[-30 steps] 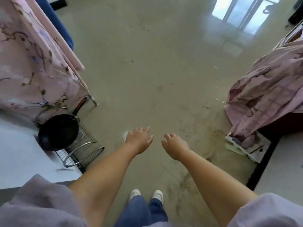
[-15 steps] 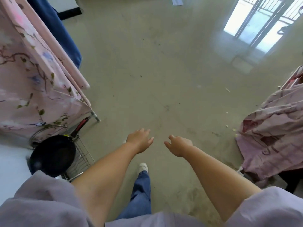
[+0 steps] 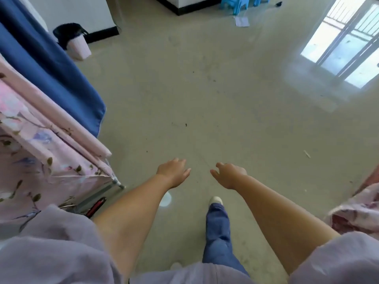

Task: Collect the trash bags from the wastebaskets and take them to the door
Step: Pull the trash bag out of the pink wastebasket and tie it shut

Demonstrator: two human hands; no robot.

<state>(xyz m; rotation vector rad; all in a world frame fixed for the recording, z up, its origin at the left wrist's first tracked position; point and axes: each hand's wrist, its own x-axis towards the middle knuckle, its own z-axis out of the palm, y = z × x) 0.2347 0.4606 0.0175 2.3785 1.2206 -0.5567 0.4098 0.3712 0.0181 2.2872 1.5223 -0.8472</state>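
Note:
A small pink wastebasket (image 3: 79,47) stands on the floor at the far left by a white wall, lined with a black trash bag (image 3: 68,31) that folds over its rim. My left hand (image 3: 174,171) and my right hand (image 3: 229,174) hang out in front of me over the bare floor, palms down, fingers loosely apart, nothing in either. Both hands are far from the wastebasket. One leg in blue jeans with a white shoe (image 3: 215,200) is stepping forward below them.
Blue and pink floral cloths (image 3: 47,111) hang over a drying rack along the left. A pink cloth heap (image 3: 361,210) lies at the right edge. Blue plastic stools (image 3: 235,4) and a paper sheet (image 3: 242,21) sit far ahead. Window light reflects on the grey floor (image 3: 205,95).
The view has moved forward and tilted up: the pan and wire rack dropped out of sight, and the wastebasket, wall corner and stools came into view. My hands stay held out, empty.

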